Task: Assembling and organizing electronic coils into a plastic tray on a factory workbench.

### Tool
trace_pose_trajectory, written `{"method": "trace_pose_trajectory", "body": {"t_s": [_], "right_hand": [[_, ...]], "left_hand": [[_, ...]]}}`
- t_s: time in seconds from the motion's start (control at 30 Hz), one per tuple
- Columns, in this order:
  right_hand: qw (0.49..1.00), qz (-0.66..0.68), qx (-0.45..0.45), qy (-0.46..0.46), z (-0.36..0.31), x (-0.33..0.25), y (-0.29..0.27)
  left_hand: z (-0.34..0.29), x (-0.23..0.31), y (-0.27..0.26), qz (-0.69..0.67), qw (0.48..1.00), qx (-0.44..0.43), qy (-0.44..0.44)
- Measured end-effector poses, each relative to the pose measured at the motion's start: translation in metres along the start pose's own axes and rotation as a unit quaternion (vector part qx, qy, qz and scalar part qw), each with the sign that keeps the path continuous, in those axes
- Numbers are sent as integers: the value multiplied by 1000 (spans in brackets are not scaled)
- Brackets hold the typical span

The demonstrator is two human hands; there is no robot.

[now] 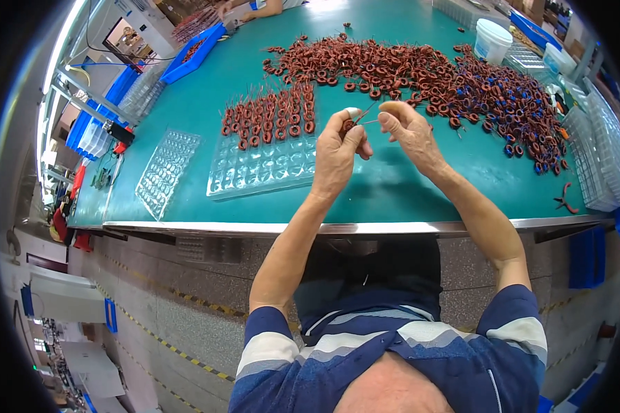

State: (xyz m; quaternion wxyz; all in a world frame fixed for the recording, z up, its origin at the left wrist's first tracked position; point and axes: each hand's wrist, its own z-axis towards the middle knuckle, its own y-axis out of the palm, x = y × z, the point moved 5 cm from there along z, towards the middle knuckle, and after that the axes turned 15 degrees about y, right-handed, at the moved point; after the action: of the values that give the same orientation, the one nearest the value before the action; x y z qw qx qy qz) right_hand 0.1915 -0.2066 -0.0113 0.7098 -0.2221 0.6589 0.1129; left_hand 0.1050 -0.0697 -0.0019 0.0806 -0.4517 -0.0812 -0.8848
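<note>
Striped blue and white shirt collar [393, 344] is sitting at the bottom edge, both bare forearms reaching up over the metal table edge [255, 227]. Left hand [337, 155] is pinching a small copper-wound ring coil [349, 125] between thumb and fingertips, one fingertip wrapped in pale tape. Right hand [406, 127] is closing thumb and forefinger on the thin wire lead [366, 112] sticking out of that coil, just beside the left hand. Both are hovering above the green table mat [406, 186]. Directly left of the hands a clear plastic cell tray [262, 165] is lying flat, its far rows filled with rows of coils [272, 117], near rows bare. A second clear tray [165, 168] is lying further left. Beyond the hands a big loose pile of coils [420, 76] is spreading across the mat, some with blue bits at right. Red-handled pliers [565, 199] are lying near the right edge. Farther back: white tub [492, 40], blue bin [196, 51], another person's arm [255, 8].
</note>
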Motion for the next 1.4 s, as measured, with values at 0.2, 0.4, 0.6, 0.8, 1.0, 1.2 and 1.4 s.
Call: {"method": "trace_pose_trajectory", "body": {"t_s": [0.2, 0.4, 0.6, 0.8, 1.0, 1.2, 1.4], "right_hand": [[996, 28, -85, -29, -5, -5, 25], [997, 34, -59, 39, -6, -16, 2], [996, 17, -88, -31, -3, -6, 11], [985, 107, -123, 47, -7, -9, 18], [963, 162, -176, 127, -5, 4, 20], [975, 128, -172, 65, -12, -15, 22], [970, 177, -148, 75, -20, -21, 26]], "left_hand": [[-3, 7, -8, 41, 999, -4, 11], [-8, 6, -5, 115, 993, -18, 24], [-20, 5, -21, -114, 983, -20, -143], [-30, 7, -10, -168, 950, -71, -254], [-32, 10, -6, 34, 989, -119, -75], [-29, 24, -7, -3, 994, -82, -78], [-31, 29, -1, -83, 989, -49, -110]]}}
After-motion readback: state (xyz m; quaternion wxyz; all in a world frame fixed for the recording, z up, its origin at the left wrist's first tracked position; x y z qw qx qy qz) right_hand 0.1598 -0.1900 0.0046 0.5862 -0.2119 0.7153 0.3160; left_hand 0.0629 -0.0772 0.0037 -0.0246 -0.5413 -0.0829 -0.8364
